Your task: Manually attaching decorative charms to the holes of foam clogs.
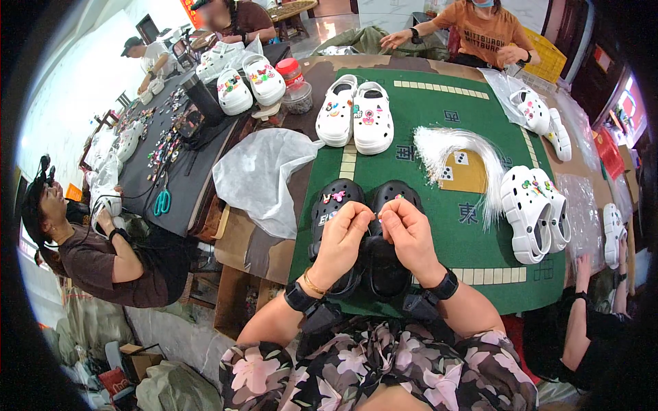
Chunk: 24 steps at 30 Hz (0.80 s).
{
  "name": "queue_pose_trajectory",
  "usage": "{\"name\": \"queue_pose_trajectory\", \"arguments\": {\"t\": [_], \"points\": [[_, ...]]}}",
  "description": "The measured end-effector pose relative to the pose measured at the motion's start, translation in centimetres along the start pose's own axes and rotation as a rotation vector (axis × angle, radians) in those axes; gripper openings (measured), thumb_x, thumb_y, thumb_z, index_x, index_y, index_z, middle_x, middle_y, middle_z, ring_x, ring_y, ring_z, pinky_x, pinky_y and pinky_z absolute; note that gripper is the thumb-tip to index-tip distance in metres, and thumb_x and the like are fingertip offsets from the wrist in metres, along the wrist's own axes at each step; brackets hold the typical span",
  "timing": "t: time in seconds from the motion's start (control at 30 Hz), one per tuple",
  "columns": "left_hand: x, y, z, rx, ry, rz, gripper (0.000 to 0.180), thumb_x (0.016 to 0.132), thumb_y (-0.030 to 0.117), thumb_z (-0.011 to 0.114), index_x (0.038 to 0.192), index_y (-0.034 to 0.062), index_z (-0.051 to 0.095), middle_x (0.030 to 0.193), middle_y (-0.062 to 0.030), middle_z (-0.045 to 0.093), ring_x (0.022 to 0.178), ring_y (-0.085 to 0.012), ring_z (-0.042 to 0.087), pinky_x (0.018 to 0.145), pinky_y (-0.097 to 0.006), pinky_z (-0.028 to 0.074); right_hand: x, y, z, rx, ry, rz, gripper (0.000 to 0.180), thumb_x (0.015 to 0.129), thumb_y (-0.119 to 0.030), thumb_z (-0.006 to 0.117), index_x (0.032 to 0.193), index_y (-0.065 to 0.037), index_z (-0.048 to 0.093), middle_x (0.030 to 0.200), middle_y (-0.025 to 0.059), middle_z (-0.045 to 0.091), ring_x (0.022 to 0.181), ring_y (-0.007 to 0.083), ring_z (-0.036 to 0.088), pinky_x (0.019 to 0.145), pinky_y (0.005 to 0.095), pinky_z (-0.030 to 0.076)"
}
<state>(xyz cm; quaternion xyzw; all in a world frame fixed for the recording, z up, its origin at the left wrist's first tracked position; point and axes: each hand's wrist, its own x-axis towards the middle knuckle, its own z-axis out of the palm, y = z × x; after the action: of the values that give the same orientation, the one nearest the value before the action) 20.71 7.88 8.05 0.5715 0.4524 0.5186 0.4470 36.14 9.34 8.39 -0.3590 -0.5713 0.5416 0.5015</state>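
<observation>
Near the front edge of the green table (439, 109), both hands pinch together over a pair of black clogs (363, 233); left hand (340, 240) and right hand (409, 236) hide whatever small thing they hold. Open mat lies beyond; white strands (466, 157) sit right.

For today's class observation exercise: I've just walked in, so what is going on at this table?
A person seated at a green mat has both hands raised over a pair of black clogs. The left hand and right hand meet, fingertips pinched together on something too small to make out. White clogs with colourful charms stand further back, another white pair lies to the right, beside a bundle of thin white strands. Other people work around the neighbouring tables.
</observation>
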Motion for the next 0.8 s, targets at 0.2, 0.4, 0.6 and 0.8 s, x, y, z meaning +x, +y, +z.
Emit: {"name": "queue_pose_trajectory", "arguments": {"t": [0.2,0.4,0.6,0.8], "points": [[-0.15,0.40,0.18,0.096,0.030,0.055,0.017,0.099,0.016,0.052,0.091,0.0029,0.057,0.069,0.0063,0.046,0.060,-0.0017,0.039,0.052,-0.019,0.031,0.08,-0.14,0.02,0.031,-0.024,0.039,0.015,0.098,-0.013,0.051,0.089,-0.003,0.056,0.069,-0.0038,0.051,0.062,0.0037,0.045,0.056,0.0206,0.038],[-0.11,0.81,0.26,0.144,0.045,0.098,0.017,0.098,0.014,0.053,0.088,0.0012,0.058,0.068,0.0057,0.048,0.062,-0.0021,0.039,0.053,-0.021,0.032,0.22,0.26,-0.07,0.014,-0.029,0.051,0.015,0.098,-0.014,0.051,0.088,-0.004,0.056,0.069,-0.0049,0.049,0.061,0.0031,0.044,0.055,0.0205,0.038],[-0.04,0.58,0.17,0.137,0.049,0.058,0.016,0.097,0.014,0.054,0.088,0.0012,0.059,0.067,0.0052,0.047,0.062,-0.0031,0.041,0.053,-0.021,0.033,0.13,0.07,0.17,0.004,-0.001,0.021,0.014,0.097,-0.012,0.052,0.087,-0.004,0.056,0.070,-0.0051,0.049,0.062,0.0029,0.044,0.055,0.0205,0.037],[-0.07,0.61,0.20,0.144,0.068,0.050,0.017,0.097,0.015,0.056,0.088,0.0007,0.059,0.067,0.0045,0.048,0.061,-0.0036,0.042,0.053,-0.021,0.034,0.13,0.23,0.29,-0.078,0.019,-0.028,0.013,0.097,-0.011,0.053,0.086,-0.004,0.056,0.070,-0.0055,0.049,0.062,0.0027,0.043,0.055,0.0205,0.037]]}}
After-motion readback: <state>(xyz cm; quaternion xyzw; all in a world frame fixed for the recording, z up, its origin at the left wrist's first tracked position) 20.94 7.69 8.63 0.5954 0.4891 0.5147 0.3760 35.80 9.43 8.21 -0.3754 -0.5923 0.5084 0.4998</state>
